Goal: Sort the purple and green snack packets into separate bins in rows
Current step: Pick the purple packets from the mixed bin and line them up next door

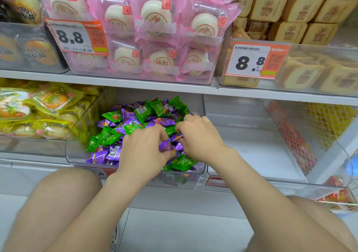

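Note:
A clear plastic bin (pixel 77 151) on the lower shelf holds a mixed heap of purple snack packets (pixel 108 154) and green snack packets (pixel 141 112). Both hands are down in the heap near its front. My left hand (pixel 142 152) curls its fingers round a purple packet (pixel 164 147). My right hand (pixel 199 137) pinches another purple packet (pixel 178 138) close beside the left one. Their fingertips are partly hidden among the wrappers. To the right stands a second clear bin (pixel 251 182) with nothing in it.
Yellow pastry bags (pixel 38 108) fill the bin at left; red packets (pixel 298 147) lie behind mesh at right. The upper shelf carries pink-wrapped buns (pixel 157 38), brown cakes (pixel 290 19) and price tags (pixel 251 60). My knees (pixel 64 193) are below, above a pale tiled floor.

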